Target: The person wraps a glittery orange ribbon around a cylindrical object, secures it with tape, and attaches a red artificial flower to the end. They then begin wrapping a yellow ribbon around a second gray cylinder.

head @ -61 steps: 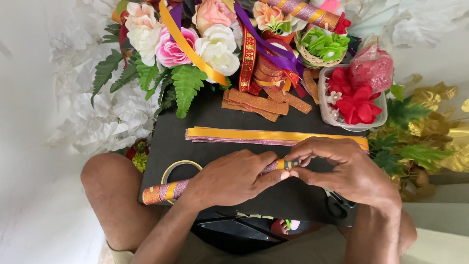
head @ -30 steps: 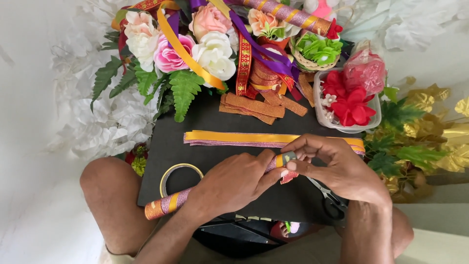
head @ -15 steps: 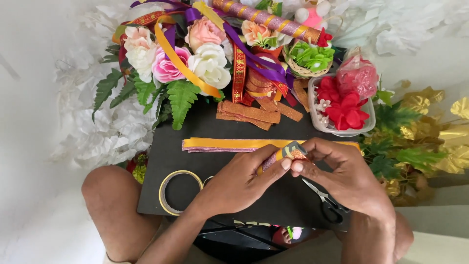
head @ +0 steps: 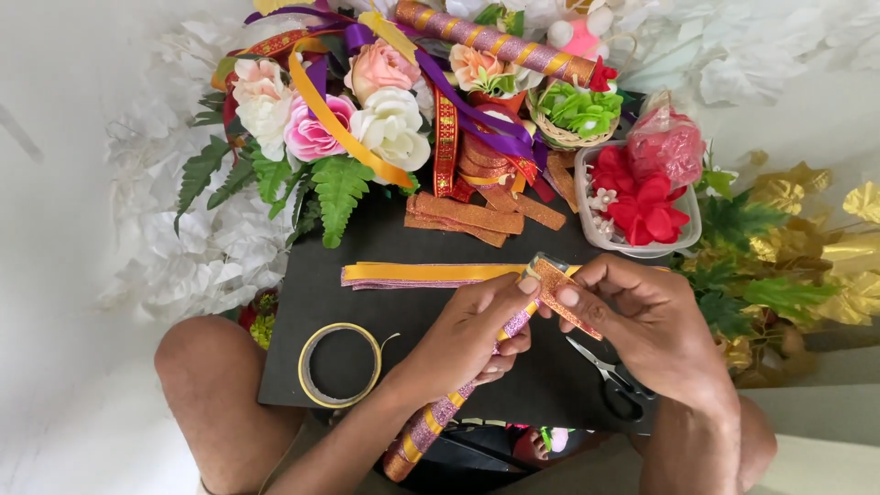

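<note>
I see a black board (head: 367,275) across my lap, ringed with artificial flowers (head: 321,119). On it lie yellow ribbon strips (head: 422,272), a tape roll (head: 339,364) and scissors (head: 616,380). My left hand (head: 463,339) has its grip closed round a glittery pink-and-gold stick (head: 440,412), held slanting over the board; my right hand (head: 642,321) pinches an orange glitter strip (head: 564,295) against the stick's top end. I judge the wrapping step is in hand; next calls for steady pressure while winding. A clear tub (head: 689,220) holds red fabric flowers (head: 646,206); a small basket (head: 564,137) holds green ones.
</note>
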